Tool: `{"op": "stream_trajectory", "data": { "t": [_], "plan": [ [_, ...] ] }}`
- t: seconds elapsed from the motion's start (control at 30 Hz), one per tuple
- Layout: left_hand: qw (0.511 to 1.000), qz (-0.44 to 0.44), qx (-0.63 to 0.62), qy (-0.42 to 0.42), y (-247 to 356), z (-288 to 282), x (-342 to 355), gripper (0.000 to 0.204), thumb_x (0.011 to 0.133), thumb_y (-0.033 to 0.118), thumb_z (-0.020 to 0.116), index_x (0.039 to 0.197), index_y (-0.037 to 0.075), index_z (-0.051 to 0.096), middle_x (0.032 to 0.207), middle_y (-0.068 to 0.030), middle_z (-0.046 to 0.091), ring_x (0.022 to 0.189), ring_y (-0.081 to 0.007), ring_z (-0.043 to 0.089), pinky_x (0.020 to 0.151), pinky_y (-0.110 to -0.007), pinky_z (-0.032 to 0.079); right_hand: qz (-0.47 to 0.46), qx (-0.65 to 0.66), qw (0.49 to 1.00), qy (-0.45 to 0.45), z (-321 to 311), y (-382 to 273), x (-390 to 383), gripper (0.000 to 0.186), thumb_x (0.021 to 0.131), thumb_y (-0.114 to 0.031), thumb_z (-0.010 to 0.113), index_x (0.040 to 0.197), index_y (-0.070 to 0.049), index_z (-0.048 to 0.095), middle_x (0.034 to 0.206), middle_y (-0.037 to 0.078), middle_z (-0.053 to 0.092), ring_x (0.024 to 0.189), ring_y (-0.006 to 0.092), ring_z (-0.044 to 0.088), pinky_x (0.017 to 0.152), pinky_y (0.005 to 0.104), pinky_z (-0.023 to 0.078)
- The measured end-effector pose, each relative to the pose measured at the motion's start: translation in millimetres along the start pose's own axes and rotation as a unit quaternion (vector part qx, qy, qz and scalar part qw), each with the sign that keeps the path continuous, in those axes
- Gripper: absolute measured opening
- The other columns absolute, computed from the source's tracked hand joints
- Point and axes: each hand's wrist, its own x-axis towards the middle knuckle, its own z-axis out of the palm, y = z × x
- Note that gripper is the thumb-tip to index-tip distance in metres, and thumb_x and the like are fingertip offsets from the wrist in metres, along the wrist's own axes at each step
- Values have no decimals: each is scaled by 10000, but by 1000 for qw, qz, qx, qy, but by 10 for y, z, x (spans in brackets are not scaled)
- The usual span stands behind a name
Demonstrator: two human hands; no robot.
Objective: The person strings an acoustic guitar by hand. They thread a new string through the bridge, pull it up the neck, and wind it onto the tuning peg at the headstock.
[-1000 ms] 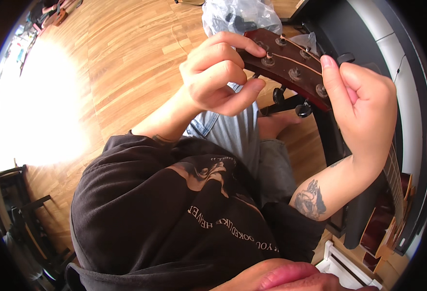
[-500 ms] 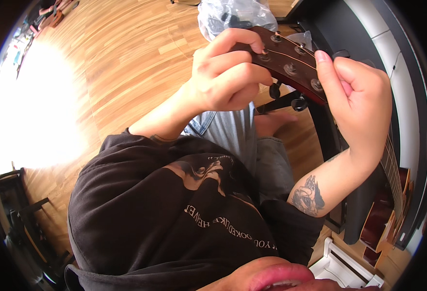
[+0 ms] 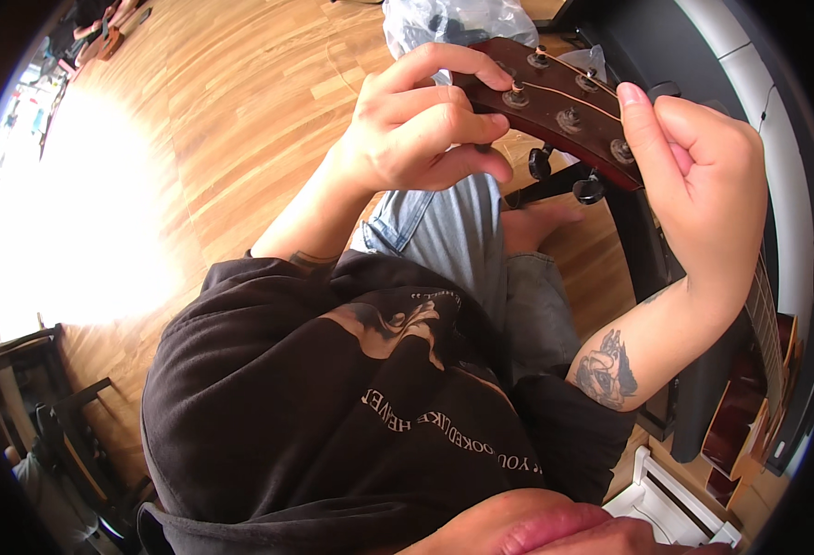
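Note:
A dark reddish-brown guitar headstock (image 3: 541, 116) with metal posts and black tuning pegs (image 3: 589, 191) is at the upper right. My left hand (image 3: 416, 129) is at its far end, the index fingertip against a post that a copper-coloured string (image 3: 569, 95) leaves. The thumb and another finger lie around a dark tuning peg (image 3: 483, 147), mostly hidden by them. My right hand (image 3: 707, 171) is closed by the near end of the headstock, thumb pressed on the index finger, where the string runs in. The strung neck (image 3: 764, 305) passes below my right forearm.
A clear plastic bag (image 3: 458, 26) lies on the wooden floor (image 3: 259, 120) beyond the headstock. Guitar bodies (image 3: 740, 416) stand at the right, near a white frame (image 3: 675, 504). Black furniture (image 3: 65, 407) is at the lower left.
The headstock and both hands sit slightly further right in view. My left thumb now shows, and the fingers around the tuning peg have loosened and shifted. My right hand keeps its closed grip.

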Motion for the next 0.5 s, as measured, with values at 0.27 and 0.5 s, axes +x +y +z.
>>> {"op": "stream_trajectory", "data": {
  "t": [0.27, 0.5],
  "plan": [
    [994, 59, 44, 77, -17, 122, -53, 463, 709, 291, 938, 716, 40, 548, 713, -37, 574, 897, -320, 736, 594, -355, 613, -10, -6, 1000, 1, -27, -13, 36, 444, 986, -129, 694, 639, 15, 458, 551, 72, 298, 491, 161, 254, 482, 352, 203],
    [999, 15, -7, 49, 3, 103, -108, 440, 753, 284, 921, 731, 33, 561, 724, -44, 554, 919, -332, 729, 675, -363, 611, -2, -11, 1000, 4, -13, 23, 22, 461, 984, -144, 703, 637, 13, 443, 558, 74, 281, 499, 162, 234, 485, 352, 194]
  ]
}}
